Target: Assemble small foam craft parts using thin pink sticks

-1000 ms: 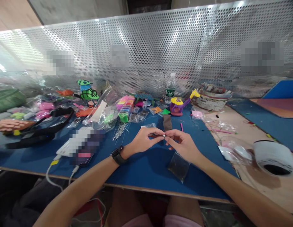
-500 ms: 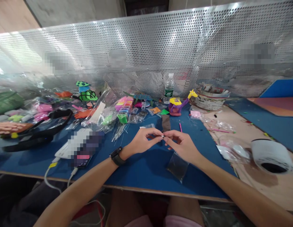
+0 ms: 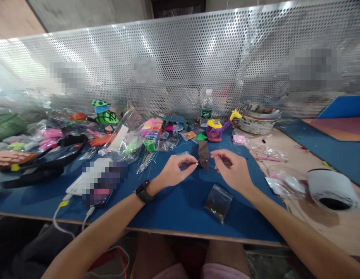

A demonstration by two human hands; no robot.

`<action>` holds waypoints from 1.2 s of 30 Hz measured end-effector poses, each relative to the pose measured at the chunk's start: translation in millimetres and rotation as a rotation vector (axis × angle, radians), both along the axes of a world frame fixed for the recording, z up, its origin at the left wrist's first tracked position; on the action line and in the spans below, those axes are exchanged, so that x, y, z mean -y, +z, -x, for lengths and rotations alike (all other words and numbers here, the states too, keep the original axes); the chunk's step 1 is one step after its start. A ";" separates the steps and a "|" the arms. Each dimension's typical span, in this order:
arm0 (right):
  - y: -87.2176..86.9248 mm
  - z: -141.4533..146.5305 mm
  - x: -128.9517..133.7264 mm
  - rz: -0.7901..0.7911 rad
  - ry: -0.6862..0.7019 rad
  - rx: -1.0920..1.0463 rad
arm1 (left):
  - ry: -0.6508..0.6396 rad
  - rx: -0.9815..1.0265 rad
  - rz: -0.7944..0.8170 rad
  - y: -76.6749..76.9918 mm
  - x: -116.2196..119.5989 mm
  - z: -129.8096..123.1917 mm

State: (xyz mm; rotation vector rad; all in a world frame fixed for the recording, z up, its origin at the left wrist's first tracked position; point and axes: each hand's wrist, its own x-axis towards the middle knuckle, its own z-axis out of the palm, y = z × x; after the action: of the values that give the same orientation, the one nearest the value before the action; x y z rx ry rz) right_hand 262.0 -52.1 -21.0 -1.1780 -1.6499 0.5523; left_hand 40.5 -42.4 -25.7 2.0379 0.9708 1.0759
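Observation:
My left hand (image 3: 178, 170) pinches a tiny white piece (image 3: 197, 163) between thumb and fingertips, just left of a dark brown strip (image 3: 203, 153) lying on the blue table. Right of that strip is my right hand (image 3: 232, 168), its thumb and fingers curled close together; anything between them is too small to make out. Below my hands a small clear zip bag with dark contents (image 3: 218, 203) lies flat. Behind the strip are a green piece (image 3: 201, 137) and a purple and yellow giraffe figure (image 3: 216, 130).
To the left lie a phone (image 3: 103, 190), a white power bank (image 3: 90, 174) with cables, thin wires (image 3: 145, 162) and bagged colored clay (image 3: 152, 133). A bottle (image 3: 207, 108) and a paper-filled bowl (image 3: 258, 120) stand behind. A white roll-shaped container (image 3: 332, 190) is at right.
My right hand has moved right, away from my left hand, opening a gap between them. More of the brown strip and the zip bag now shows.

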 end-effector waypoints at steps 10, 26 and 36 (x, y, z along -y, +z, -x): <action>-10.7 -10.0 -22.6 0.071 -0.042 0.146 | 0.026 -0.036 -0.018 -0.2 -5.5 1.3; -9.3 -6.8 -16.1 0.264 0.185 0.124 | 0.006 -0.046 0.010 -0.7 -12.3 2.3; -15.6 -6.3 -17.8 0.115 0.221 0.234 | -0.056 -0.202 -0.127 20.8 -32.6 -9.7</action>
State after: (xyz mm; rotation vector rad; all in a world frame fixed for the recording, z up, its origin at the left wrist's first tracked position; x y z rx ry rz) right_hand 268.3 -34.3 -36.6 -1.1853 -1.9866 0.6755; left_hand 50.2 -9.8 -4.9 2.2990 0.9588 0.9371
